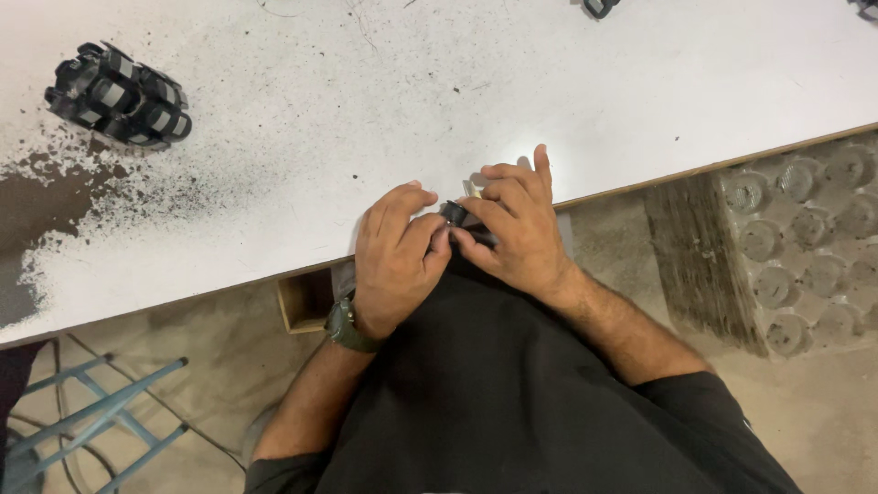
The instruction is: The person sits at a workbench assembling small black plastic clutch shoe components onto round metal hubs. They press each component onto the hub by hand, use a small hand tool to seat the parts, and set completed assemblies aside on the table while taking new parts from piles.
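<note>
White table (384,101): two hands, one small black part (455,215).

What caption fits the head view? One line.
Both hands, left hand and right hand, pinch a small black part at the white table edge.

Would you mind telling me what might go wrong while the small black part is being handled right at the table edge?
1. Both the left hand and right hand pinch the small black part at the table edge; a slip could drop it to the floor.
2. Dark grit on the white tabletop might get into the part.
</note>
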Tool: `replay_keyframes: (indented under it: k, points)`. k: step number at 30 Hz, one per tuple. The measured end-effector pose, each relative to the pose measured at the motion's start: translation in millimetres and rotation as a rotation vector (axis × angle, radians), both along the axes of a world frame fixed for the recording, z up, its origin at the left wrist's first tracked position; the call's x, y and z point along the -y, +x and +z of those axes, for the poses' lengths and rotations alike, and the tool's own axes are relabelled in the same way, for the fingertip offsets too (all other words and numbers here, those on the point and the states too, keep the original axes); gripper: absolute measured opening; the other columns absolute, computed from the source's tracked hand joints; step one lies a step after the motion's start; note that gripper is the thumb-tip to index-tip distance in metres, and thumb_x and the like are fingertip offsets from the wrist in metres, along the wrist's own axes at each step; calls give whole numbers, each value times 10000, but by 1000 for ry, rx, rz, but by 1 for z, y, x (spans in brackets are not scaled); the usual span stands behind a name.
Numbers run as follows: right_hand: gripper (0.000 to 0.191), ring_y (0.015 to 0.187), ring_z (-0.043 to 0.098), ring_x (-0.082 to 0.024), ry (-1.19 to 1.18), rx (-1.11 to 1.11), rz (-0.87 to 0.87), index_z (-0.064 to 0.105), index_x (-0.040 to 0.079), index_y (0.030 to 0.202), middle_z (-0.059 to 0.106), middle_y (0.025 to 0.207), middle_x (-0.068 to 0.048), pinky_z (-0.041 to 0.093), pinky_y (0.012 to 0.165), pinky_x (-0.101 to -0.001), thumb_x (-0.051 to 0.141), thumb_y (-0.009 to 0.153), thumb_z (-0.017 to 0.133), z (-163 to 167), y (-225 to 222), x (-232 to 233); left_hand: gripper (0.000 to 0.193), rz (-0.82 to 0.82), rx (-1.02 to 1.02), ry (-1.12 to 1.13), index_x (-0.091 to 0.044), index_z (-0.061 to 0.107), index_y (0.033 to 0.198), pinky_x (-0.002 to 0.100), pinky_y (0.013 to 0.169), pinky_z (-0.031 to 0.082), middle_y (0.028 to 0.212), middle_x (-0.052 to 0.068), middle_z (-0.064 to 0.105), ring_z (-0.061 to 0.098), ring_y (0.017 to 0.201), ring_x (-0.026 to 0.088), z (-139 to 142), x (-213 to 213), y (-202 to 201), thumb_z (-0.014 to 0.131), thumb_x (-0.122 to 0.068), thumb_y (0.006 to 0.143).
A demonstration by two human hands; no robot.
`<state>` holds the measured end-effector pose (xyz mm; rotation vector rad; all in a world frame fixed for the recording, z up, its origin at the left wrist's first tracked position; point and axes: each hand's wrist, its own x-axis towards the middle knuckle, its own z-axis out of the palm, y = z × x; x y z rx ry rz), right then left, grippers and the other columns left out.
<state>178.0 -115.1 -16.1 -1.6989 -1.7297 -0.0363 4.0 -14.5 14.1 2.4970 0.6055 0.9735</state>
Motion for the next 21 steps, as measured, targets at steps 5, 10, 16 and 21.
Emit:
replay_keyframes:
  k: [5, 10, 16, 21]
  points:
    - [366, 1281, 527, -300, -6, -2, 17, 720, 77, 1103, 579, 1109, -80, 118, 1268, -678, 213, 813, 897, 3, 2, 0, 130, 72, -18, -218, -57, 682, 970, 400, 866, 541, 1190, 79, 674, 654, 1071, 274, 9, -6, 4, 771, -52, 876]
    - [359, 1285, 526, -296, -31, -22, -9, 725, 89, 1115, 582, 1124, -71, 106, 1276, -667, 210, 825, 899, 4, 3, 3, 119, 46, -15, -353, -56, 664, 968, 367, 701, 547, 977, 77, 689, 679, 816, 237, 17, -4, -2, 742, -45, 879]
    - [306, 1213, 613, -293, 177, -99, 27, 696, 121, 1122, 597, 1003, -68, 220, 1298, -610, 55, 860, 839, -1, 1, 14, 135, 69, -39, -434, -63, 631, 913, 379, 609, 519, 815, 67, 662, 654, 696, 233, 7, 0, 4, 754, -60, 855]
    - [359, 1159, 673, -285, 174, -197, 130, 612, 74, 1150, 668, 1004, -87, 286, 1272, -599, -56, 859, 777, -11, -9, 15, 156, 9, 58, -363, -52, 595, 917, 407, 642, 511, 852, 87, 658, 648, 743, 277, -4, 7, 9, 732, -25, 847]
